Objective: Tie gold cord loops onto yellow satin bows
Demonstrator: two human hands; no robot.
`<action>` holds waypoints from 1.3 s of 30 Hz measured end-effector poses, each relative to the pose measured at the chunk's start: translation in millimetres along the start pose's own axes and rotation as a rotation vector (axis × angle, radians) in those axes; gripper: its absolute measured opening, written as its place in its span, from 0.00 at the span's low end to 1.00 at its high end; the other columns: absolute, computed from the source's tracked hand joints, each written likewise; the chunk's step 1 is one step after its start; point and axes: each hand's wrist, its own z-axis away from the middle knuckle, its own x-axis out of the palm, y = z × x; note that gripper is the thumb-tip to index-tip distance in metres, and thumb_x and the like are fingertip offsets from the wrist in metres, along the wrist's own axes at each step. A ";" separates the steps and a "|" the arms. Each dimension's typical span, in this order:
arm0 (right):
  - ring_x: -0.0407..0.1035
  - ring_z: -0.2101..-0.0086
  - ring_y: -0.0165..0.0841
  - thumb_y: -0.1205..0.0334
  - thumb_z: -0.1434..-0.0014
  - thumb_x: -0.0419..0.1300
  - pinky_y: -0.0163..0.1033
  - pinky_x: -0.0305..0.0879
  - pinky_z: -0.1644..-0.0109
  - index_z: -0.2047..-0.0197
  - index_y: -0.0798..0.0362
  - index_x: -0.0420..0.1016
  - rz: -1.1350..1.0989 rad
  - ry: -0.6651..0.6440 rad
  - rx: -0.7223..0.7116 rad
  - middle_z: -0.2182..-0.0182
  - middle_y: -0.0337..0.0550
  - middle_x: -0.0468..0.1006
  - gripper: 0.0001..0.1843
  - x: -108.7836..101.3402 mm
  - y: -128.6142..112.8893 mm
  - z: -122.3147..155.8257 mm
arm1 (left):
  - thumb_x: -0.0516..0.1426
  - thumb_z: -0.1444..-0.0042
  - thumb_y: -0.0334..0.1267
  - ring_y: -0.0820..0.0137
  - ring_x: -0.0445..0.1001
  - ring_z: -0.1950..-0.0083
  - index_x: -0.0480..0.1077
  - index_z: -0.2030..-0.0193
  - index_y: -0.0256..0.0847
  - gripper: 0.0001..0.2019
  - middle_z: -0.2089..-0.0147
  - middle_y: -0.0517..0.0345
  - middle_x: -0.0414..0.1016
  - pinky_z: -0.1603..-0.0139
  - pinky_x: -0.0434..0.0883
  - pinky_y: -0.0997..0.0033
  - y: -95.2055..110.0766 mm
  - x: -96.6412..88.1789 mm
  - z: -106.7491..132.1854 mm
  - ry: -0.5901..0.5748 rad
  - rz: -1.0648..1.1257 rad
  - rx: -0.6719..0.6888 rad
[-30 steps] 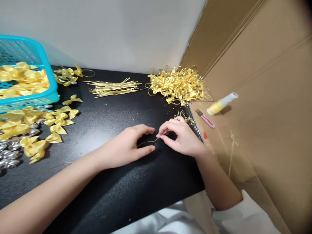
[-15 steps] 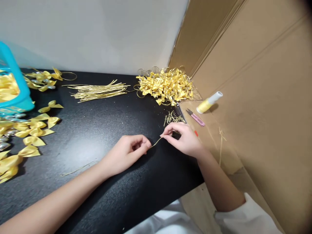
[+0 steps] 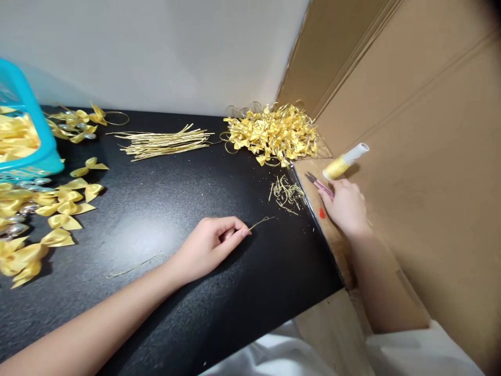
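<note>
My left hand (image 3: 225,245) is closed in a pinch above the black table. Out of its fingertips sticks a thin gold cord (image 3: 264,220) with a small loop at its free end. My right hand (image 3: 346,206) is over the cardboard at the right, its thumb and fingers around the handle of pink thread snips (image 3: 319,183). The snips' dark blades point away to the upper left. Another thin looped cord (image 3: 133,268) lies on the table beyond my left forearm.
Cord clippings (image 3: 287,193) lie left of the snips. Behind them is a heap of yellow bows (image 3: 274,133); a bundle of gold strips (image 3: 168,142) lies to its left. More bows (image 3: 64,222) and a turquoise basket (image 3: 49,156) are at left. A thread spool (image 3: 344,161) stands beyond my right hand.
My right hand has let go of the cord and moved right to the thread snips. My left hand still pinches the cord, whose other end is now free. The view has shifted slightly.
</note>
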 end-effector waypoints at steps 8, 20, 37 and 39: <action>0.67 0.60 0.44 0.59 0.38 0.53 0.52 0.64 0.53 0.65 0.54 0.70 -0.504 -0.043 0.100 0.64 0.54 0.73 0.08 -7.9 -13.5 4.1 | 0.52 0.36 0.47 0.71 0.72 0.65 0.75 0.60 0.39 0.15 0.64 0.58 0.78 0.63 0.68 0.75 0.1 -3.0 -0.5 -0.009 0.132 -0.038; 0.39 0.83 0.20 0.43 0.41 0.60 0.28 0.36 0.80 0.67 0.53 0.66 -2.014 -1.489 0.972 0.81 0.27 0.50 0.20 -31.9 -112.3 130.4 | 0.51 0.37 0.46 0.74 0.65 0.72 0.71 0.65 0.37 0.15 0.72 0.61 0.71 0.70 0.62 0.75 3.8 -4.6 0.6 0.022 0.138 -0.092; 0.41 0.83 0.19 0.42 0.49 0.67 0.29 0.36 0.78 0.66 0.53 0.67 -2.164 -1.321 0.892 0.81 0.26 0.54 0.23 -21.2 -128.5 117.4 | 0.51 0.37 0.45 0.74 0.66 0.72 0.72 0.66 0.37 0.15 0.71 0.60 0.73 0.72 0.60 0.75 7.3 -5.4 0.0 -0.004 0.095 -0.094; 0.41 0.83 0.19 0.42 0.49 0.67 0.29 0.36 0.78 0.67 0.53 0.67 -2.165 -1.315 0.884 0.81 0.26 0.54 0.23 -21.1 -128.7 116.8 | 0.51 0.37 0.45 0.74 0.65 0.73 0.72 0.66 0.37 0.15 0.72 0.60 0.73 0.72 0.60 0.75 7.8 -5.2 0.2 -0.004 0.096 -0.092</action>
